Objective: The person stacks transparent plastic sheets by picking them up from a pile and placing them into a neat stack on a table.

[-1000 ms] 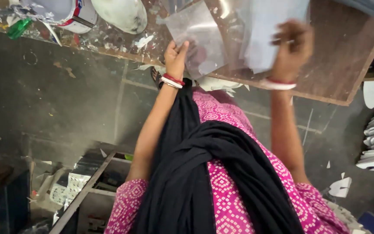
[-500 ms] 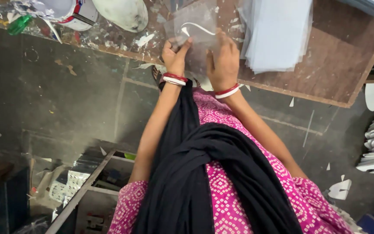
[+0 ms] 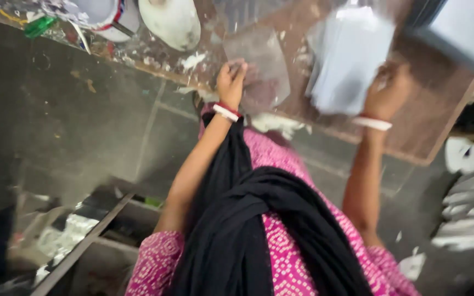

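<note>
My left hand (image 3: 231,82) pinches the left edge of a clear plastic sheet (image 3: 261,66) that lies on the brown wooden worktable (image 3: 412,131). My right hand (image 3: 388,93) is out to the right, on the lower right corner of a stack of pale white sheets (image 3: 346,60); blur hides whether its fingers grip a sheet. Both wrists wear red and white bangles. A pink patterned garment and a black scarf fill the lower middle of the view.
A white rounded shell (image 3: 171,22) and a white, red-trimmed container (image 3: 108,16) sit at the table's left end among paper scraps. More pale sheets (image 3: 467,33) lie at top right. White cut pieces (image 3: 467,214) are piled on the grey floor at right. A low metal rack (image 3: 78,241) stands lower left.
My right hand left the clear sheet and moved right to the stack of white sheets. My left hand stays on the clear sheet's edge. The view has shifted and blurred.
</note>
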